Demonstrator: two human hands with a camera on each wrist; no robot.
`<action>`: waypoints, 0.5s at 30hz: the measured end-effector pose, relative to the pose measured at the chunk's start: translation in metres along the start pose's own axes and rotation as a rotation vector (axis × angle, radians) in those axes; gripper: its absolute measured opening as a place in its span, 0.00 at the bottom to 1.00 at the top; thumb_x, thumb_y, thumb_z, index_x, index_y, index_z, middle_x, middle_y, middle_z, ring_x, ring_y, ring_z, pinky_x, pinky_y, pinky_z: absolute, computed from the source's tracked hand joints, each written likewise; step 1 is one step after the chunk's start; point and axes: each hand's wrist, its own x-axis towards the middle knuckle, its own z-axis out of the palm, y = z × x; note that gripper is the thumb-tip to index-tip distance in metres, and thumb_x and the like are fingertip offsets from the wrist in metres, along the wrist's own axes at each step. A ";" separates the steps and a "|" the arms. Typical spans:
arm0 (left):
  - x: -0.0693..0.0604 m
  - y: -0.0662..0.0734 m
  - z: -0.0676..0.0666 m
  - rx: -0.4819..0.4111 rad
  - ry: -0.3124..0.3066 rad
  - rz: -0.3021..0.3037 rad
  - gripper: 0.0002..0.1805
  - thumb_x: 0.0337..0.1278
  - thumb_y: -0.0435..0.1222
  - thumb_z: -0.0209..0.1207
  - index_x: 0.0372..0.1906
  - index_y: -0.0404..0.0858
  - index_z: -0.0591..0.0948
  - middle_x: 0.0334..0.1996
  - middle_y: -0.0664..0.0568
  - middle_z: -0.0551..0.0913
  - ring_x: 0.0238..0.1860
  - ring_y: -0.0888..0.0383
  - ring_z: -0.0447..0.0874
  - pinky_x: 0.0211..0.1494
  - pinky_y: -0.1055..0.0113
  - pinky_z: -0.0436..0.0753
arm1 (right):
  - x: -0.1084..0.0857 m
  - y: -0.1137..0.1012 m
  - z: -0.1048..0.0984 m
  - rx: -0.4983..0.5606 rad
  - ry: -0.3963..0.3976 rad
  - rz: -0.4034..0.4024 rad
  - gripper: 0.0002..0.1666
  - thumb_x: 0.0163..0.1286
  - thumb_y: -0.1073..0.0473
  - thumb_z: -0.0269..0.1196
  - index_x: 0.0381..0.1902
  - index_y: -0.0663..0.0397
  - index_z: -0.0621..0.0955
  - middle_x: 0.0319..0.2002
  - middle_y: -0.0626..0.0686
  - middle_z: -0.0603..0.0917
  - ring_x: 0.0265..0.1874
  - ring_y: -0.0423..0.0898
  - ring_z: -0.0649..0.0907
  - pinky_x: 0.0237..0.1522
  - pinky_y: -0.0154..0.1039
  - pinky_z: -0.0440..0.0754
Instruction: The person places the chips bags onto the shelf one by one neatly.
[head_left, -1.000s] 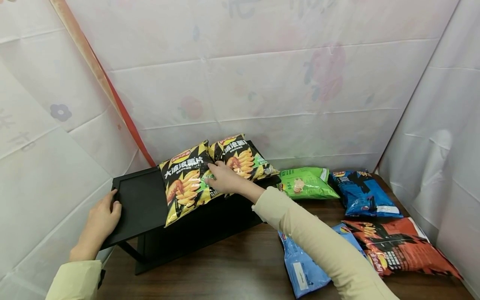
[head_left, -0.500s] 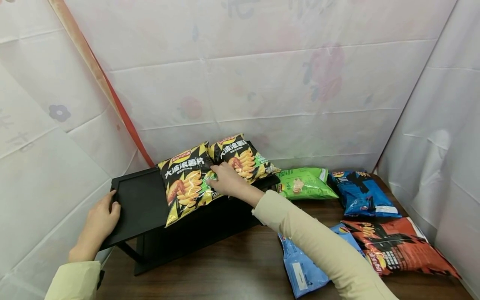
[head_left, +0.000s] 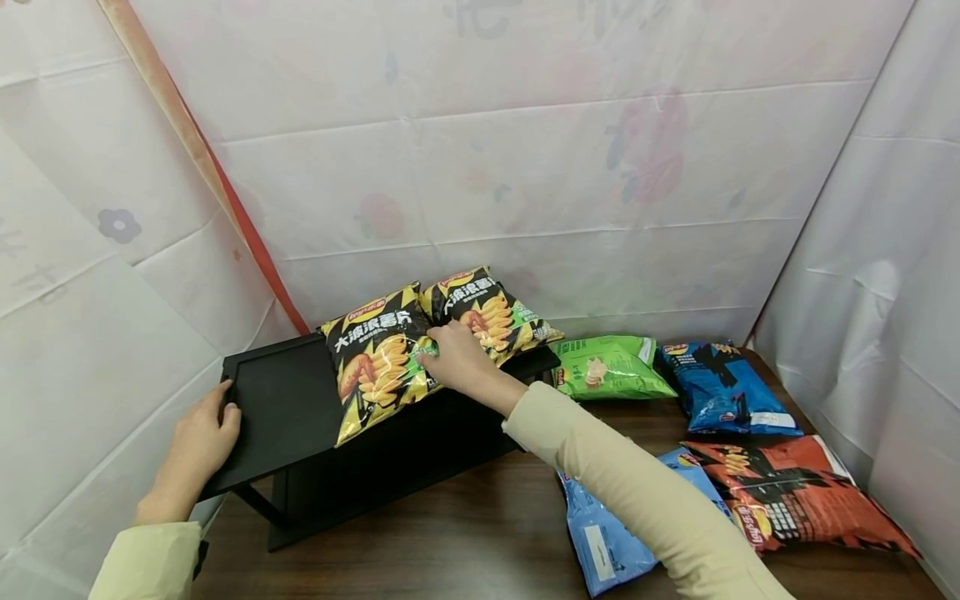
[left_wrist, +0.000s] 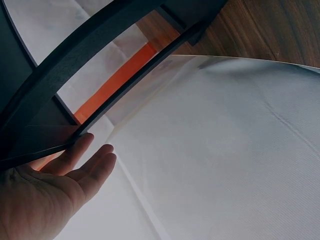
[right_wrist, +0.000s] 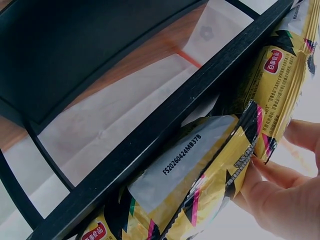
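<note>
Two black-and-yellow chip bags lie side by side on the top board of a black two-tier shelf (head_left: 281, 408). My right hand (head_left: 465, 362) pinches the right edge of the left chip bag (head_left: 378, 358), just where it meets the right chip bag (head_left: 487, 312). In the right wrist view, the fingers (right_wrist: 285, 195) are at the point where the bags' yellow undersides meet. My left hand (head_left: 198, 442) holds the shelf's left end, its thumb on top. Seen from the left wrist, the other fingers (left_wrist: 97, 172) lie along the outer edge, and the thumb is hidden.
Right of the shelf, a green chip bag (head_left: 615, 367) and a dark blue bag (head_left: 727, 387) lie on the wooden table (head_left: 450, 542). Nearer are a red bag (head_left: 802, 492) and light blue packaging (head_left: 607, 533), partly covered by the right sleeve. White cloth walls (head_left: 525, 167) surround the table.
Over the last half second my right hand and the left chip bag have shifted slightly right, and the bag's lower corner has risen a little. The left hand stays in place.
</note>
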 end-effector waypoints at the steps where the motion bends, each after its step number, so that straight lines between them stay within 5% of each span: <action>1: 0.000 0.000 0.000 0.000 0.000 0.001 0.28 0.66 0.37 0.32 0.68 0.28 0.55 0.59 0.22 0.61 0.55 0.25 0.60 0.52 0.36 0.63 | 0.000 0.000 0.000 -0.004 0.003 0.001 0.28 0.66 0.51 0.57 0.59 0.60 0.72 0.58 0.58 0.75 0.60 0.52 0.71 0.57 0.44 0.75; 15: 0.003 -0.006 0.001 -0.019 0.014 0.021 0.28 0.65 0.36 0.32 0.67 0.27 0.57 0.58 0.21 0.63 0.54 0.25 0.61 0.52 0.36 0.63 | 0.000 -0.001 0.001 -0.016 0.006 0.009 0.26 0.67 0.51 0.56 0.58 0.59 0.74 0.57 0.58 0.76 0.61 0.52 0.71 0.58 0.45 0.74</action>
